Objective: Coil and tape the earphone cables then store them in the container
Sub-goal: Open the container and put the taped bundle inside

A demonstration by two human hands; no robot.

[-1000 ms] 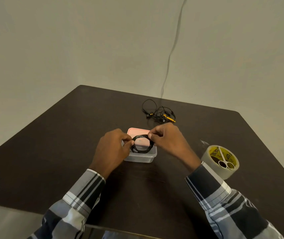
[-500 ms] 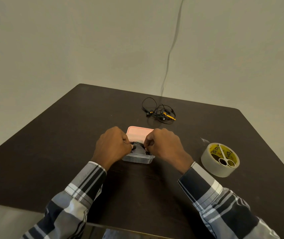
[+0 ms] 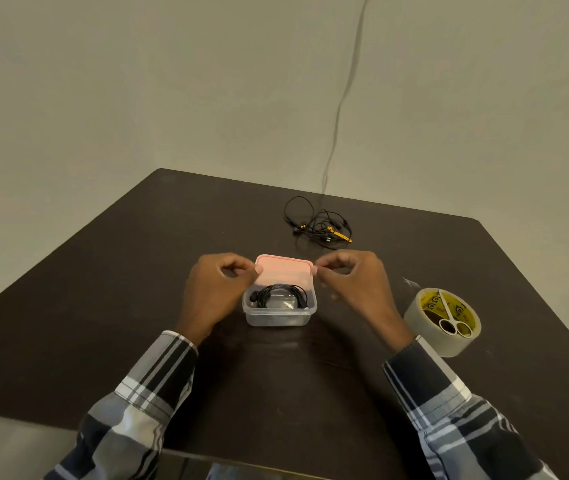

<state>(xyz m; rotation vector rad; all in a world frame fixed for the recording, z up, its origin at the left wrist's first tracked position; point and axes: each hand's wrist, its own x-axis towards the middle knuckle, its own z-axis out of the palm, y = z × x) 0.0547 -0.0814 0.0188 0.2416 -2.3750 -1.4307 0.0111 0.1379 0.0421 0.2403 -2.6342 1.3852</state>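
Observation:
A clear plastic container (image 3: 278,320) stands on the dark table (image 3: 103,289) with a coiled black earphone cable (image 3: 278,294) lying inside it. Its pink lid (image 3: 285,270) sits just behind it. My left hand (image 3: 214,292) hovers at the container's left side and my right hand (image 3: 355,285) at its right. Both have loosely curled fingers, their fingertips close to the lid's two near corners, and nothing is held in them. A second, tangled black earphone with yellow parts (image 3: 321,226) lies farther back on the table.
A roll of clear tape (image 3: 425,337) lies flat to the right of my right wrist, with small white scissors (image 3: 449,320) resting across its top. A thin cable (image 3: 342,98) runs down the wall behind the table.
Both hands lowered the coiled cable into the container, let go of it and drew apart to either side. The coil now lies in the box.

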